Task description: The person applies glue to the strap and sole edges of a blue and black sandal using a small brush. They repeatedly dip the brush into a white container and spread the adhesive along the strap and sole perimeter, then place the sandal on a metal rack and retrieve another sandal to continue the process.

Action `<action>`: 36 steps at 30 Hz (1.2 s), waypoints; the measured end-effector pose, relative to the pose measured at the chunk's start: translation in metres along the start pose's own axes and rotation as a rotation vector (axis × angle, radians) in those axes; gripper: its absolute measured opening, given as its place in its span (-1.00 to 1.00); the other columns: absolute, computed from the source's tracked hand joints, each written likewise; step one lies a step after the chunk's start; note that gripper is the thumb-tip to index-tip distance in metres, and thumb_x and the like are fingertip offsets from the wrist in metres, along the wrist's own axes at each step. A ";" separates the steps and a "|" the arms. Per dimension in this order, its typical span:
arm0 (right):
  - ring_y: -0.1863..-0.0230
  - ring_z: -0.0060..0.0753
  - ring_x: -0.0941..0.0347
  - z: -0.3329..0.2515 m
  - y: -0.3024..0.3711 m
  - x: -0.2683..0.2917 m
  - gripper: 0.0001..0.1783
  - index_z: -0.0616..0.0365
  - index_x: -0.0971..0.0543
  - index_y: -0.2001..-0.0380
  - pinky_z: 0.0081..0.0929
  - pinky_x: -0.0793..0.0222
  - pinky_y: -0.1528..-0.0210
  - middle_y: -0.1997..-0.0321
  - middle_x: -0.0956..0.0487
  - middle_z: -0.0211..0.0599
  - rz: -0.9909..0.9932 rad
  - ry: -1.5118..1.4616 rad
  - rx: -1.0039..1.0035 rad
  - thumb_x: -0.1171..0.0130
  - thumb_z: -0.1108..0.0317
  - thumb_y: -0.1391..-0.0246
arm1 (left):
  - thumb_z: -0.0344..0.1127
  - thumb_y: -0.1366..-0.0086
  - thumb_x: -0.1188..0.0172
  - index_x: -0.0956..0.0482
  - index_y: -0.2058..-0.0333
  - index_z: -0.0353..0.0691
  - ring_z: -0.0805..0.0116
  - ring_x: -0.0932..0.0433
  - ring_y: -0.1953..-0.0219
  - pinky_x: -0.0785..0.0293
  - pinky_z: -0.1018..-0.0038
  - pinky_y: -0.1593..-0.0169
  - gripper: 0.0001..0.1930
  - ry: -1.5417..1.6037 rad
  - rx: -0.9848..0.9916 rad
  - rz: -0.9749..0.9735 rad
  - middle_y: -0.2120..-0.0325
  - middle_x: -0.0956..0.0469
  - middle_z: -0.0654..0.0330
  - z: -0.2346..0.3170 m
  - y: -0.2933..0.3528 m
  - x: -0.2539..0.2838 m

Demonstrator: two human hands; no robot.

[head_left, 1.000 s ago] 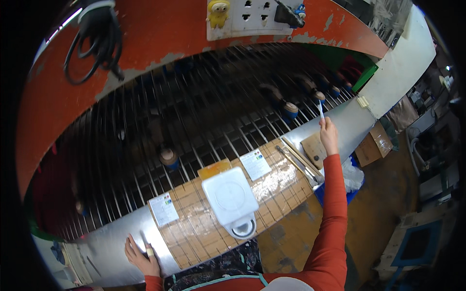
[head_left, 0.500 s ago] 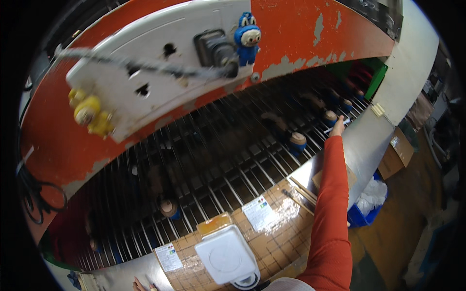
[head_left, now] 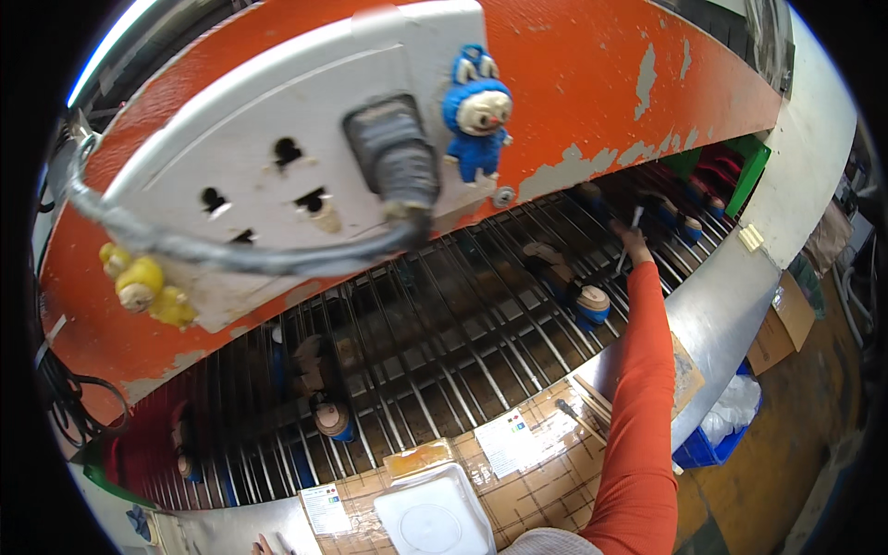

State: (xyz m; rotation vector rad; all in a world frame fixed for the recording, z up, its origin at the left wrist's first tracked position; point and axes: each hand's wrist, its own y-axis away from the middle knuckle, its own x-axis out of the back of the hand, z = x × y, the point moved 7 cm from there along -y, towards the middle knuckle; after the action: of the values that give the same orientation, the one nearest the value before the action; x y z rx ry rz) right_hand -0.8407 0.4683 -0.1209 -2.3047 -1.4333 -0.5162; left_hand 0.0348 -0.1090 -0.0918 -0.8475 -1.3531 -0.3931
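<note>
My right hand [head_left: 635,244] reaches over the metal rods [head_left: 435,356] of a conveyor at the right. Its fingers are closed around a thin whitish stick-like tool [head_left: 637,216]; its exact kind is too small to make out. Nearby lie several blue shoe lasts with tan undersides, among them one last [head_left: 592,302] just left of my forearm and another [head_left: 690,229] to the right of my hand. Farther left on the rods is a further last [head_left: 333,419]. Only some fingertips of my left hand [head_left: 263,547] show at the lower edge, so its grip is hidden.
An orange machine housing [head_left: 573,83] overhangs the rods, with a white socket panel [head_left: 277,102], plug and cable. On the front ledge sit a white square container [head_left: 433,518], label sheets and a brush [head_left: 578,418]. A blue bin [head_left: 712,450] and cardboard box [head_left: 786,324] stand at right.
My right hand has moved inward over the rods, and the tool in it now points more upright. The view has shifted, so the socket panel looks larger. My left hand stays at the lower edge.
</note>
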 end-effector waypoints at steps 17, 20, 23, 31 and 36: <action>0.22 0.09 -0.57 -0.170 0.271 0.084 -0.18 0.29 -0.45 0.26 -0.21 -0.45 0.13 0.32 -0.61 0.10 -0.395 0.470 0.510 -0.49 -0.08 0.55 | -0.19 -0.29 -0.11 -0.14 -0.33 -0.15 -0.12 -0.05 -0.34 0.15 0.02 -0.34 -0.34 0.311 0.250 -0.045 -0.27 -0.15 -0.14 0.019 -0.007 0.011; 0.50 -0.31 -0.35 -0.198 0.344 0.136 -0.30 0.22 -0.34 0.45 -0.37 -0.32 0.39 0.56 -0.42 -0.18 -0.377 0.277 0.571 -0.53 0.00 0.52 | -0.29 -0.27 -0.13 -0.16 -0.30 -0.28 -0.06 -0.13 -0.31 0.15 0.09 -0.35 -0.35 0.691 0.183 0.076 -0.23 -0.25 -0.13 0.035 -0.020 0.036; 0.50 -0.53 -0.17 -0.217 0.436 0.177 -0.31 0.12 -0.30 0.46 -0.50 -0.18 0.45 0.55 -0.25 -0.47 -0.449 -0.080 0.615 -0.57 0.06 0.52 | -0.34 -0.26 -0.16 -0.20 -0.27 -0.33 0.09 -0.28 -0.27 -0.14 0.22 -0.31 -0.37 1.207 0.076 0.010 -0.20 -0.32 -0.05 0.076 -0.032 0.055; 0.19 -0.43 -0.53 -0.202 0.682 0.211 -0.27 0.12 -0.25 0.36 -0.51 -0.45 0.11 0.26 -0.59 -0.21 -0.938 -0.428 0.569 -0.61 0.23 0.48 | -0.33 0.11 -0.51 0.09 -0.38 -0.16 0.00 -0.27 -0.27 -0.27 0.14 -0.27 0.14 2.273 -0.057 -1.495 -0.24 -0.25 -0.02 0.201 0.033 0.079; 0.56 -0.52 -0.34 -0.139 0.702 0.213 -0.79 0.24 -0.53 0.36 -0.50 -0.16 0.51 0.48 -0.57 -0.29 -0.616 -0.274 0.585 -0.09 0.29 -0.23 | -0.35 0.17 -0.58 -0.15 -0.29 -0.22 0.23 -0.28 -0.27 -0.11 0.30 -0.36 0.04 2.412 0.296 -1.547 -0.19 -0.35 0.13 0.161 0.099 0.047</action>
State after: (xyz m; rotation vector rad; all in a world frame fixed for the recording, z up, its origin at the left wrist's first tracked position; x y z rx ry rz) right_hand -0.1336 0.2747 0.0188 -1.4972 -2.0933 0.0839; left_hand 0.0028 0.0822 -0.0786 1.1601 0.6382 -1.5183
